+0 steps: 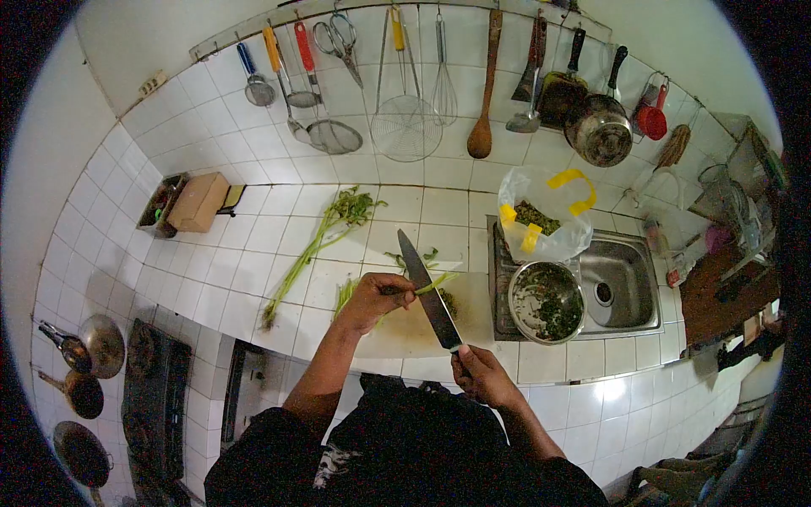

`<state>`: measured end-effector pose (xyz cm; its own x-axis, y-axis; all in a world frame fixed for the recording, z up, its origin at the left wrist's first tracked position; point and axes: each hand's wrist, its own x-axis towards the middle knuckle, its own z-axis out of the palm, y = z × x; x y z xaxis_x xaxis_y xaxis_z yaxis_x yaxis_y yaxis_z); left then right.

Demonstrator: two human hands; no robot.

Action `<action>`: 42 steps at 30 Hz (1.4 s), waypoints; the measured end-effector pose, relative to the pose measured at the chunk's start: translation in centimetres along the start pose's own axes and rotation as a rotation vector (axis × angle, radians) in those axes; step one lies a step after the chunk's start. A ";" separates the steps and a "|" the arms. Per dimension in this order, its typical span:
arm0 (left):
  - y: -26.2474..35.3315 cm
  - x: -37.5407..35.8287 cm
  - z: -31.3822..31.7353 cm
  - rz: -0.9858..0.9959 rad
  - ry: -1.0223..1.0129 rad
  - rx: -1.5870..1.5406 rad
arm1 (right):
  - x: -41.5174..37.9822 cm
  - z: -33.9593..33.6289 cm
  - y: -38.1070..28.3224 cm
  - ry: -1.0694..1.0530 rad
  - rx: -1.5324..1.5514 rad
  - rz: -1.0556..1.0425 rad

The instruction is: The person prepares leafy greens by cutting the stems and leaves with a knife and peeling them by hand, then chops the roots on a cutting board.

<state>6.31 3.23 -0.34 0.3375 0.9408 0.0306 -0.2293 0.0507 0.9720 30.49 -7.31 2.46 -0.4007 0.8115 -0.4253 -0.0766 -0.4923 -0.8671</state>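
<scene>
My right hand grips the handle of a large knife, its dark blade slanting up and away to the left. My left hand is closed on a thin green stalk, which meets the blade. Below both hands lies a pale cutting board; some chopped greens show beside the blade, partly hidden by it. More green stalks stick out to the left of my left hand. Leafy stems with roots lie on the tiles further left. A steel bowl holding chopped greens sits right of the board.
A plastic bag with yellow handles holds greens behind the bowl. Right of the bowl is a steel sink. Utensils, including a wooden spoon, hang on the wall. A cardboard box stands back left, and a stove is left.
</scene>
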 end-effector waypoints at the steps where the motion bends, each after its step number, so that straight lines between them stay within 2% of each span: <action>1: -0.4 0.1 0.0 0.034 -0.007 -0.022 | -0.1 0.1 -0.1 0.000 0.000 0.002; 4: -1.1 0.4 -0.1 0.037 0.089 -0.060 | -0.4 0.3 -0.4 -0.003 -0.044 0.026; 10: -1.5 0.5 0.1 -0.048 0.042 -0.129 | 0.3 -0.2 0.9 0.025 -0.078 -0.025; 14: -1.8 0.5 0.1 -0.007 0.030 -0.209 | -0.1 0.2 -0.1 0.003 -0.112 -0.002; 16: -1.2 0.6 -0.1 -0.020 0.159 -0.176 | 0.1 0.2 0.3 0.012 -0.116 -0.005; 17: -1.3 0.7 -0.4 -0.019 0.160 -0.177 | 0.3 -0.2 1.3 -0.021 -0.139 -0.003; 20: -1.8 0.8 -1.0 0.011 0.100 -0.196 | 0.0 0.3 0.8 -0.025 -0.154 0.024; 22: -1.7 0.4 -0.7 -0.106 0.071 -0.202 | 0.1 0.6 0.7 0.007 -0.144 0.052; 26: -2.6 -0.3 0.4 -0.078 0.009 -0.099 | 1.0 0.3 1.0 0.032 -0.182 -0.013; 29: -2.5 -0.1 0.3 -0.069 -0.043 -0.211 | 1.0 0.8 -0.1 0.025 -0.121 -0.015; 31: -0.6 -0.3 0.6 -0.077 -0.063 -0.106 | 0.9 1.0 -0.5 0.021 -0.076 -0.012; 35: -0.6 -0.4 -0.3 -0.026 -0.084 0.058 | 1.2 1.2 0.4 0.006 -0.090 -0.019; 38: -0.3 -0.5 0.3 -0.033 0.006 -0.084 | 1.0 1.6 1.2 -0.003 -0.092 0.020; 40: -1.5 -0.4 0.7 0.052 0.099 -0.218 | 0.9 1.6 1.3 -0.024 -0.057 0.060; 42: -2.4 -0.6 1.2 0.000 0.118 -0.305 | 0.8 1.8 1.4 -0.003 0.009 0.065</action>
<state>7.71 2.13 -2.46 0.2336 0.9722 -0.0137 -0.4979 0.1317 0.8572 28.43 -7.93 1.35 -0.4080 0.7768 -0.4798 -0.0587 -0.5467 -0.8353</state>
